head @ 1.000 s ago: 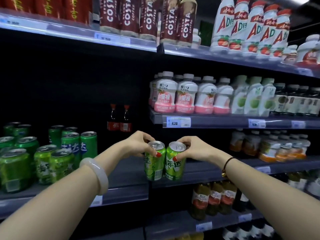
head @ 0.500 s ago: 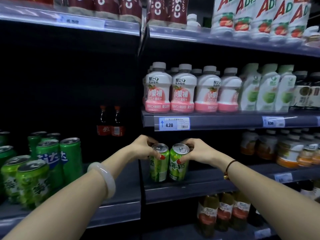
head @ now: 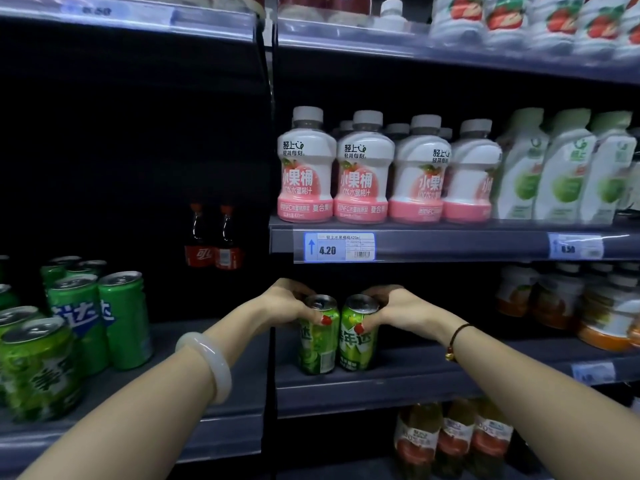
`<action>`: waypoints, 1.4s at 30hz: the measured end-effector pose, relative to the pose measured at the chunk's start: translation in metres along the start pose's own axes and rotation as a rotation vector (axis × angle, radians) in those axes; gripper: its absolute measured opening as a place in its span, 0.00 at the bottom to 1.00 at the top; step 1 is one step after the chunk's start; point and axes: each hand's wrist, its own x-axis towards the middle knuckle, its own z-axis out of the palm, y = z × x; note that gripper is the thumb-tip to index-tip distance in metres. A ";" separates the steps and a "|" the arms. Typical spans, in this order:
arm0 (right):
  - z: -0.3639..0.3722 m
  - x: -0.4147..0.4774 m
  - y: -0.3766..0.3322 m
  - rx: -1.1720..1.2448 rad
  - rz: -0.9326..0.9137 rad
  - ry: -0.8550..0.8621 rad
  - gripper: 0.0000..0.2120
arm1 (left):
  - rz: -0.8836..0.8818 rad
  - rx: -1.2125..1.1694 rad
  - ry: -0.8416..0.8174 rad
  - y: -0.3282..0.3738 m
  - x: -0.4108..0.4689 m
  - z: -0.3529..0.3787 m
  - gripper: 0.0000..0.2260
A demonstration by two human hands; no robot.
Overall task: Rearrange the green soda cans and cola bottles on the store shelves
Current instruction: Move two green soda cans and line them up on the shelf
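Note:
Two green soda cans stand upright side by side on the right-hand shelf (head: pixel 415 379), close to its left end. My left hand (head: pixel 289 304) grips the left can (head: pixel 317 344) around its top. My right hand (head: pixel 394 308) grips the right can (head: pixel 356 344) the same way. Both cans touch each other and their bases rest on the shelf. Several more green soda cans (head: pixel 79 320) crowd the left shelf section. Two small cola bottles (head: pixel 214 237) with red caps stand far back in that dark left section.
White and pink juice bottles (head: pixel 336 171) and green-labelled bottles (head: pixel 568 174) fill the shelf above the cans, with a 4.20 price tag (head: pixel 339 247). Orange-labelled bottles (head: pixel 595 303) stand at the right of the cans' shelf. Dark tea bottles (head: pixel 453 438) sit below. A vertical divider (head: pixel 272 341) separates the shelf sections.
Both hands carried the two cans further in and set them down on the right shelf. My view has moved closer and to the right.

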 end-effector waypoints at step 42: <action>0.071 -0.070 -0.078 -0.341 -0.075 -0.547 0.12 | -0.404 0.229 -0.063 -0.014 -0.175 -0.067 0.04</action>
